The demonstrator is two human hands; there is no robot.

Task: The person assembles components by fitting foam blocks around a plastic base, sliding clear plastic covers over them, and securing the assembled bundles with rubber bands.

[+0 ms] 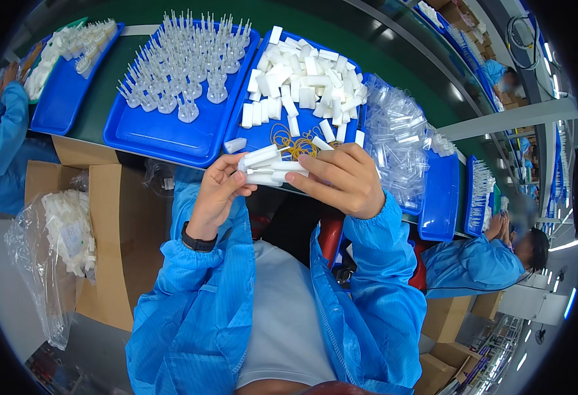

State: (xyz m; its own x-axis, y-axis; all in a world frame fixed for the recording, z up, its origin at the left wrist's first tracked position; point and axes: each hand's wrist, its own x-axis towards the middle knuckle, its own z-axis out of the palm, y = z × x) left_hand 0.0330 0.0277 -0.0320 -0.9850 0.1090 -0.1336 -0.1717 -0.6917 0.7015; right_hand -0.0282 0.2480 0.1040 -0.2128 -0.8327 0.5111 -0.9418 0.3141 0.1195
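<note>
Both hands are together over the near edge of a blue tray [244,112]. My left hand [218,189] grips the base end of a white pronged plastic part [257,171], which lies sideways. White foam blocks [262,155] lie along its prongs. At the other end, my right hand [345,179] has its thumb and fingers closed on the blocks; its fingers partly hide what they pinch. The tray behind holds a heap of white foam blocks [308,80] and a tangle of yellow rubber bands [295,141].
Left stands a blue tray [164,146] of upright pronged parts [187,66]. Clear plastic pieces [397,141] are heaped right, beside another blue tray [439,204]. An open cardboard box [121,230] with bagged white parts stands lower left. Co-workers in blue sleeves [473,263] sit on both sides.
</note>
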